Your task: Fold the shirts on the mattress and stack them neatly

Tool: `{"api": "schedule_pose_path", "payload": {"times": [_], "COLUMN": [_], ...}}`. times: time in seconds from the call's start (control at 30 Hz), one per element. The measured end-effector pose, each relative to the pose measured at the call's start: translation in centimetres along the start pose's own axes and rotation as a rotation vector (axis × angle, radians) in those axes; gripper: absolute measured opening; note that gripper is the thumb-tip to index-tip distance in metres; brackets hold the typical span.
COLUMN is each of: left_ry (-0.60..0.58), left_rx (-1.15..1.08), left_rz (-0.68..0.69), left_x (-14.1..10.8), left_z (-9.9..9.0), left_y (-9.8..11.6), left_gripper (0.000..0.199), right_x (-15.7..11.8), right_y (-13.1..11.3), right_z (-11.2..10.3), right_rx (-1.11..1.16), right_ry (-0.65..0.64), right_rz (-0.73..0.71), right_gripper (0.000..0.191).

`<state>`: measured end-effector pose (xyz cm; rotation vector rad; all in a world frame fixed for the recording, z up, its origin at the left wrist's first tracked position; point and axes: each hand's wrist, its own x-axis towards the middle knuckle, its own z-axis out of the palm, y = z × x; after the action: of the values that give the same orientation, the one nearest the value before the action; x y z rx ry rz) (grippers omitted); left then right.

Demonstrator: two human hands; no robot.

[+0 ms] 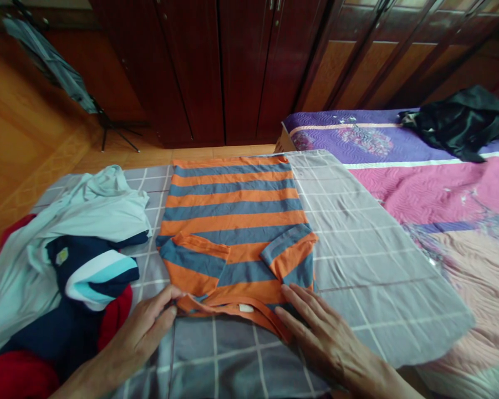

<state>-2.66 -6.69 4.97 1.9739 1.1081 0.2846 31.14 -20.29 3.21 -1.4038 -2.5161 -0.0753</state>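
An orange and grey-blue striped T-shirt (233,221) lies spread on a grey checked cloth, its neckline toward me and both sleeves folded inward over the body. At the shirt's left shoulder, beside the collar, my left hand (143,324) pinches the fabric edge between thumb and fingers. My right hand (320,332) rests flat on the right shoulder by the collar, fingers stretched out and holding nothing. A small white label (245,308) shows inside the neckline.
Left of the shirt is a pile of clothes with a pale garment (103,205), a navy piece (70,271) and red ones. A bed with a purple and pink quilt (382,183) stands to the right, a black garment (461,122) on it. Dark wooden wardrobes (245,72) line the back.
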Motion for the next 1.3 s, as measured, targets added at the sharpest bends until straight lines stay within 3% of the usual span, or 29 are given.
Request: {"api": "schedule_pose_path", "payload": {"times": [0.13,0.27,0.43,0.6,0.7,0.83,0.97,1.13,1.3], "left_ry": [-0.041,-0.063,-0.066,-0.001,0.033,0.046,0.097,-0.052,-0.041], "left_rx": [-0.037,0.003,0.296,0.608,0.679,0.746,0.803,0.747,0.552], "left_rz": [-0.051,0.003,0.310,0.569,0.642,0.683,0.672,0.641,0.707], "left_x": [0.8,0.3,-1.1,-1.5,-1.5,-0.9,0.3,1.2,1.9], "left_z": [-0.4,-0.4,0.7,2.2,2.5,2.1,1.5,0.9,-0.3], "left_y": [0.2,0.0,-0.6,-1.4,-2.0,-2.6,-2.7,-2.8,-2.8], "left_gripper": [0.031,0.029,0.020,0.063,0.065,0.060,0.057,0.073,0.053], "right_x": [1.6,2.2,1.4,0.3,-0.6,-1.6,-1.6,-1.0,0.2], "right_y": [-0.3,-0.2,-0.2,-1.0,-0.7,0.8,2.2,3.4,4.2], "right_z": [0.0,-0.2,-0.7,0.9,1.9,2.1,1.7,1.6,0.2], "right_rx": [0.016,0.113,0.304,0.240,0.054,-0.033,0.021,0.010,0.228], "right_ry": [-0.032,0.049,0.140,0.103,0.109,0.122,0.259,0.222,0.251], "right_rz": [-0.048,-0.032,0.210,0.176,0.157,0.161,0.167,0.167,0.098], "right_gripper": [0.050,0.036,0.027,0.035,0.049,0.047,0.045,0.050,0.037]}}
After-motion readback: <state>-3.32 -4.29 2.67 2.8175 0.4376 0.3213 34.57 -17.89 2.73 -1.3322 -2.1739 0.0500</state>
